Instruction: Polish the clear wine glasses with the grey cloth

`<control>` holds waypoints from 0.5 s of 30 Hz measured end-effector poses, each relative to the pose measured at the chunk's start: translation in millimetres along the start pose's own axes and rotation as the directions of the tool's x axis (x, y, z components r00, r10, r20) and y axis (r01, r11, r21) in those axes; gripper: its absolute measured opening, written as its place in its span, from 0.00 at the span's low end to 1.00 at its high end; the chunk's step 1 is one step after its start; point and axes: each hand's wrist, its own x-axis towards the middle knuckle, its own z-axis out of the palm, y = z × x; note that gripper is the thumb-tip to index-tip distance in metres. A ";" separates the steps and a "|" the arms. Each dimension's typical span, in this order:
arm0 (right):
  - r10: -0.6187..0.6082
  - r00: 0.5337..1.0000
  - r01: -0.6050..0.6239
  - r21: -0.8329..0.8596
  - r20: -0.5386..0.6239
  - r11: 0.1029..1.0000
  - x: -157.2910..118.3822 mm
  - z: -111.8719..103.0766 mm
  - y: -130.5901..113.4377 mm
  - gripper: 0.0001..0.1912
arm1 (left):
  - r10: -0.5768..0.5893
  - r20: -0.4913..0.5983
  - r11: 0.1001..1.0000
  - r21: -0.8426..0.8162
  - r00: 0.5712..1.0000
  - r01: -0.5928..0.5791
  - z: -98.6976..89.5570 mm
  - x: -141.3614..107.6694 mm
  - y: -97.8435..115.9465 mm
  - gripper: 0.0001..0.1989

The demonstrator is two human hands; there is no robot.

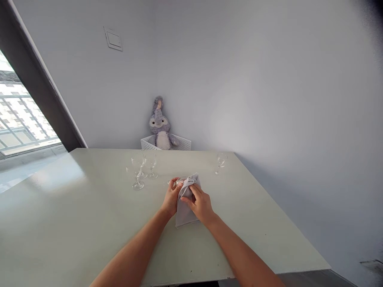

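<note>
My left hand (172, 196) is wrapped round a clear stemmed glass (180, 181), which lies tilted on its side above the table. Over the right part of that glass hangs a light grey cloth (187, 213), covering much of the bowl. My right hand (201, 202) grips the cloth against the glass, thumb and fingers pinching a fold. The cloth's lower end drapes down between my forearms. Farther left, a few clear stemmed glasses (138, 184) stand upright close together. Another stemmed glass (222, 160) stands alone at the back right.
The pale green table (98, 223) spreads out under my arms, its right edge near the wall. Behind its far edge, a plush rabbit (159, 123) sits in a white perforated basket (186, 145). A window (24, 115) is at the left; a switch (113, 39) is on the wall.
</note>
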 end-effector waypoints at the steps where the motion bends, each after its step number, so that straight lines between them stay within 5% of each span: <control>1: 0.012 1.000 -0.012 0.005 0.007 1.000 1.0 -0.3 -1.1 0.16 | 0.008 0.002 1.000 -0.003 1.000 -0.008 -0.3 0.3 -0.3 0.19; 5: 0.094 0.993 -0.107 0.208 0.072 0.972 2.4 -0.5 -0.8 0.13 | 0.026 0.049 1.000 0.016 0.998 -0.027 -1.0 -0.1 -1.8 0.20; 11: 0.264 0.924 -0.370 0.464 0.277 0.805 -5.0 13.1 14.0 0.12 | 0.021 0.133 0.976 0.214 0.991 -0.049 -2.7 -2.1 0.1 0.22; 15: 0.372 0.834 -0.550 0.663 0.407 0.508 -1.1 15.0 17.3 0.11 | 0.007 0.168 0.952 0.299 0.986 -0.058 -6.8 1.2 0.9 0.22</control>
